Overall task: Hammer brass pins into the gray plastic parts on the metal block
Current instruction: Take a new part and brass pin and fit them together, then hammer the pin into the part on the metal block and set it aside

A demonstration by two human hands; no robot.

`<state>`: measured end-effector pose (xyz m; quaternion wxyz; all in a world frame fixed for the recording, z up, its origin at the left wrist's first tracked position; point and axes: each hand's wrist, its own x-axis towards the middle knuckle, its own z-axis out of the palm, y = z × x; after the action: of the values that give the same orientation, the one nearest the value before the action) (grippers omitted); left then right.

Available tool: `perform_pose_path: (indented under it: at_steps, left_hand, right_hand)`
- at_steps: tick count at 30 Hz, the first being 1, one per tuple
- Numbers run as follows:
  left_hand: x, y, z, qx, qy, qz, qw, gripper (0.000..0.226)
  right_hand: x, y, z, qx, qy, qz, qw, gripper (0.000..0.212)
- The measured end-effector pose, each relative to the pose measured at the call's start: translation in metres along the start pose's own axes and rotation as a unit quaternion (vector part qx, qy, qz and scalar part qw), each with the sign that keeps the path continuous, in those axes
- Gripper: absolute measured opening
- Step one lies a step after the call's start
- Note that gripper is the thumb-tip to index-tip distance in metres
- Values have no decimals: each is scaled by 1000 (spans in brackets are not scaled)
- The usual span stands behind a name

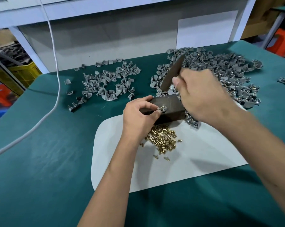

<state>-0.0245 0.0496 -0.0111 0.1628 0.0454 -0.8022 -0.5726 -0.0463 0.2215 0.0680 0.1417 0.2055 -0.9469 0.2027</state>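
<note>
Metal block [167,108] sits near frame centre, on the far edge of a white mat [196,161] laid over the green table cover [40,161]. One gray plastic part [162,109] rests on top of the block with a brass pin seated in it.

Left hand [139,118]: fingers curled, thumb and fingertips pinching the part at its 9 o'clock side, holding it on the block.

Right hand [202,95]: closed around a dark metal bar [173,73] serving as the hammer. Bar is tilted and motion-blurred, its free end pointing to 11 o'clock, raised above the block at the block's 1 o'clock. Not touching the part.

Loose brass pins [163,139] are heaped on the mat at 6 o'clock from the block, just beside the left wrist.

Large pile of gray parts [220,71] lies at 1–2 o'clock, partly behind the right hand. Smaller scattered pile [109,81] lies at 10–11 o'clock.

White cable [56,79] runs down the left side of the table, at 9 o'clock.
</note>
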Motion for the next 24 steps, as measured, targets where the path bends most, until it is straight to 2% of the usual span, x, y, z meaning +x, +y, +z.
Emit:
perform_pose_path:
  at_steps: [2,4,5,8,9,12,16,20,24]
  left_hand:
    - [-1,2,0,-11,5,1,1000,18]
    - [-2,2,0,-14,4,-2,1000,17]
    - [-3,2,0,-12,4,-5,1000,15]
    - [-1,0,0,-13,-5,-11,1000,13]
    - [-1,0,0,-13,-4,-9,1000,15]
    - [-2,1,1,-17,-1,-7,1000,16]
    - [-3,1,-1,-2,-8,-14,1000,10]
    - [-4,3,-3,-51,2,-40,998,9]
    - [-3,4,-2,-85,5,-53,995,10]
  right_hand:
    - [-5,-5,12,-34,-79,9,996,30]
    - [-1,-4,7,-66,-114,3,991,28]
    - [3,-2,2,-68,-101,-3,993,28]
    - [3,2,-1,-2,36,-21,999,28]
    - [0,-1,3,2,31,-16,999,28]
    - [-5,-3,16,-37,-87,-2,995,25]
    - [-2,20,2,-21,-69,5,997,26]
    - [-14,68,-13,-27,-41,89,995,29]
    - [-32,98,-18,-80,-72,192,975,17]
